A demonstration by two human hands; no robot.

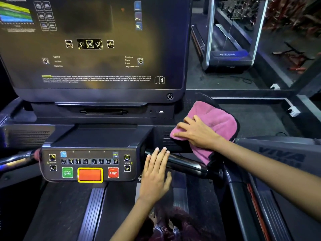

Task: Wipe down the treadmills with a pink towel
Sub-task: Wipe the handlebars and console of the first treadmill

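A pink towel point(215, 119) with a dark edge lies draped over the right side of the treadmill console point(97, 136), its lower part hanging over the black handlebar point(187, 164). My right hand point(196, 131) presses flat on the towel with spread fingers. My left hand point(156, 173) is held flat with straight fingers just right of the button panel point(88, 166), in front of the handlebar's inner end; whether it touches the bar I cannot tell. The large dark display point(93, 46) rises above the console.
The treadmill belt point(57, 213) and side rails run below. A chrome handlebar point(15, 159) juts out at the left. Behind a glass partition at the upper right stands another treadmill point(229, 49). A grey side rail with lettering point(284, 155) lies to the right.
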